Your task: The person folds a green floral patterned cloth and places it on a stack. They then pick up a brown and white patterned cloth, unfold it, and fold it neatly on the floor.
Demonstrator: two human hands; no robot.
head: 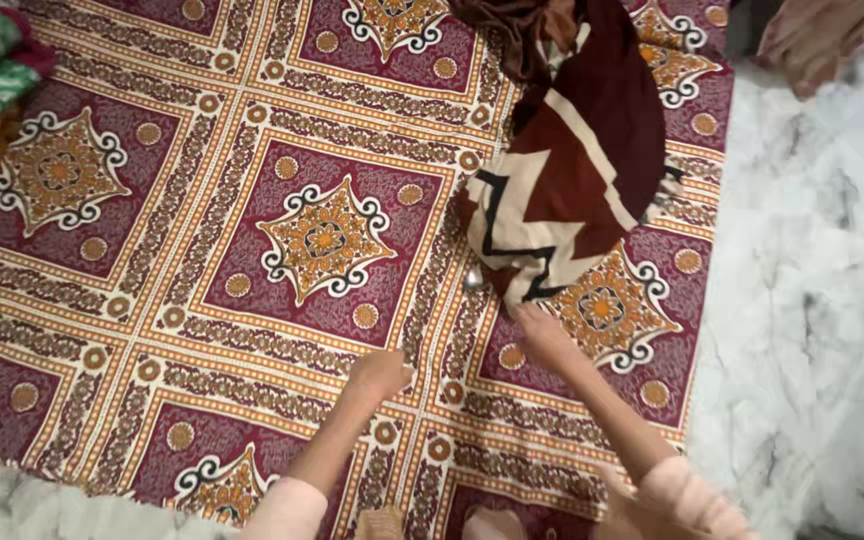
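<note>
Pink sleeves (287, 505) are seen at the sheet's (202, 250) near edge. Left hand (379, 373) is curled closed on the sheet, holding nothing visible. Right hand (542, 335) is pinching the maroon zigzag cloth's (562, 190) lower corner, piled on the sheet's right part.

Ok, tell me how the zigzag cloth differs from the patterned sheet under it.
The zigzag cloth is bunched and crumpled; the patterned sheet lies flat and spread out. The cloth carries broad maroon, cream and black zigzags; the sheet has a grid of squares with medallions. The cloth is far smaller than the sheet. Both are mostly maroon. The right hand reaches the cloth's lower edge.
</note>
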